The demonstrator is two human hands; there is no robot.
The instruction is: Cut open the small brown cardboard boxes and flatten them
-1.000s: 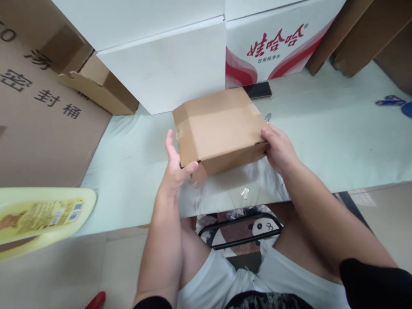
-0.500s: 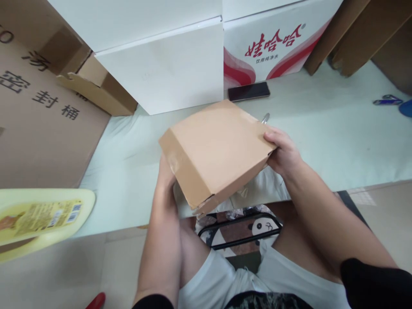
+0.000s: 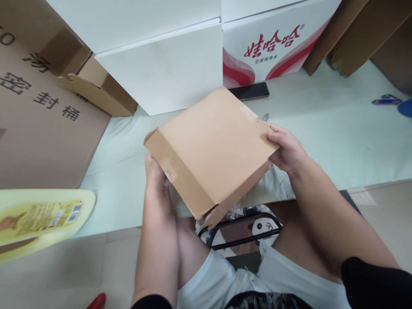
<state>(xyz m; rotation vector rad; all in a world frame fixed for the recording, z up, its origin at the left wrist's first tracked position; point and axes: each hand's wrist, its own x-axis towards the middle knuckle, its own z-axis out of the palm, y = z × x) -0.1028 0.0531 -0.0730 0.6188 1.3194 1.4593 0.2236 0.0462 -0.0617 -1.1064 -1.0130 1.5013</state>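
I hold a small brown cardboard box (image 3: 210, 148) above the near edge of the pale green table (image 3: 322, 128), tilted with one corner pointing down toward my lap. My left hand (image 3: 153, 171) is under its left side, fingers mostly hidden behind the box. My right hand (image 3: 286, 148) grips the right corner, thumb on top. Clear tape shows along the box's left face, and a torn flap hangs at the bottom corner.
White boxes (image 3: 161, 64) and a red-and-white printed carton (image 3: 273, 43) stand at the back. A black phone (image 3: 251, 91) lies behind the box. Large brown cartons (image 3: 41, 107) fill the left. A yellow bottle (image 3: 41, 219) sits at left, blue scissors (image 3: 386, 101) at far right.
The box has been lifted off the table and turned and tipped toward me. My left hand slid from its front corner to underneath the left side; my right hand kept its grip.
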